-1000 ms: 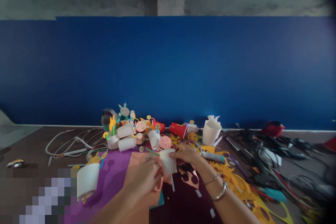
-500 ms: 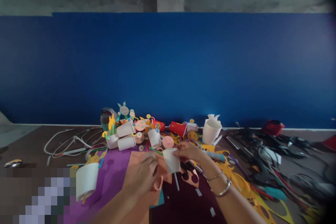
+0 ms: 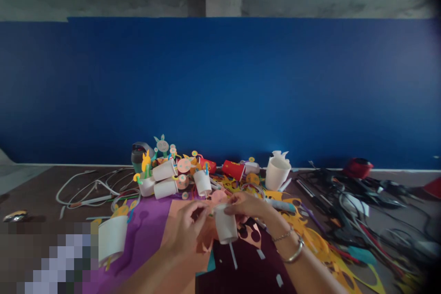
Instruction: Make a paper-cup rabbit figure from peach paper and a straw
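One cup, tilted above the dark sheet; a straw projected below. Right hand: gripped the cup near its rim. Left hand: fingers curled close by, hold unclear. Light pressure probably kept its shape best.

"How does the left hand sit?"
"Just beside the right hand, not touching it, fingers curled and thumb angled toward their tips."
"And the right?"
"Thumb and fingers pinched together, pointing toward the left."
"The arms?"
"Left forearm and right forearm slant inward, converging toward the hands."
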Demonstrator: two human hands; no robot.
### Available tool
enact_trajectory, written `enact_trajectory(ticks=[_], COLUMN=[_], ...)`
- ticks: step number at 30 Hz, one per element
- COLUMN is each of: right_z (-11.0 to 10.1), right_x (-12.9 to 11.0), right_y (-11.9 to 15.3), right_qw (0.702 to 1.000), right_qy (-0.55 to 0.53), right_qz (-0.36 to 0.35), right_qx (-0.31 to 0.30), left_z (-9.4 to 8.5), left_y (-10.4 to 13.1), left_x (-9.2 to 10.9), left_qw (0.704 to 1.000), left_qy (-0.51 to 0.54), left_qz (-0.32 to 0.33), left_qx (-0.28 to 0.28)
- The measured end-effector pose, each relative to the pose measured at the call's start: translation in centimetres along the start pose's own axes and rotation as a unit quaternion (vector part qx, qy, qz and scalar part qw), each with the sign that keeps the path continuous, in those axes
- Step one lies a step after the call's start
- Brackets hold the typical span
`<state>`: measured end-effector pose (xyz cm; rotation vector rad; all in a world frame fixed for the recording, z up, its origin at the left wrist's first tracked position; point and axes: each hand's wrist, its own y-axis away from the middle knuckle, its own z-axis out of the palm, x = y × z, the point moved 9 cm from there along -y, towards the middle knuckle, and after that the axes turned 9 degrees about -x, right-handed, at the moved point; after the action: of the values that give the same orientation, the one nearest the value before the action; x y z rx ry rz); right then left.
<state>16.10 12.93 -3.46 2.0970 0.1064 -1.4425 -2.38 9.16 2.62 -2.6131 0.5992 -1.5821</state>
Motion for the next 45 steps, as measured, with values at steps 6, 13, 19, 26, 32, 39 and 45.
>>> enact_trajectory(ticks=[6,13,19,26,32,39,45], right_z=[0.9,-1.5,-1.0,-0.5,0.2,0.2,-0.3], right_x=[0.1,-0.8,-2.0,-1.3,-0.8,-1.1,-0.6], right_y=[-0.4,0.2,0.9,0.3,0.2,0.3,0.3], right_qw=[1.000,0.999,0.999,0.999,0.998,0.992,0.994], right_qy=[0.014,-0.008,-0.023,0.013,0.060,0.121,0.103], right_qz=[-0.004,-0.045,-0.049,-0.040,-0.029,-0.027,-0.026], right_qx=[-0.013,0.016,-0.008,-0.002,0.005,0.017,0.024], left_z=[-0.2,0.1,0.6,0.3,0.1,-0.3,-0.1], left_y=[-0.7,-0.2,-0.4,-0.6,-0.5,-0.5,-0.3], left_x=[-2.0,-0.5,-1.6,-2.8,-2.4,-1.6,-0.9], left_qw=[0.992,1.000,0.999,0.989,0.987,0.995,0.996], left_qy=[0.116,-0.020,0.019,0.146,0.158,0.057,-0.006], left_qz=[-0.036,0.014,0.028,-0.021,-0.035,0.073,0.091], left_qx=[0.017,-0.019,-0.003,0.013,0.022,0.028,0.022])
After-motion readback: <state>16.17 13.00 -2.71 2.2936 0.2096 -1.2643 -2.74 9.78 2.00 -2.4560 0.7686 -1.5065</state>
